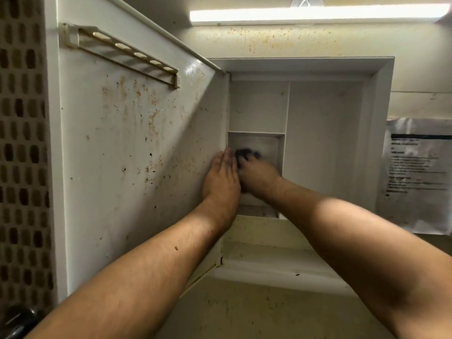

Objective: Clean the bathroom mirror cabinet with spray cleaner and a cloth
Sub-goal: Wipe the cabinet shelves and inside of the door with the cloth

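While the left hand (221, 177) lies flat with straight fingers on the open cabinet door (137, 148), the right hand (256, 174) grips a dark cloth (244, 152) (it is blurred) inside the lower left compartment (266, 143) of the mirror cabinet (381, 69).

A long tube light (315, 14) is glowing high above the fingers (226, 157), and the cream wall (293, 42) beneath it is showing rusty specks. Far right of the fingers a blurred printed sheet (415, 174) is hanging on the wall; far left, a patterned screen (22, 143) is standing.
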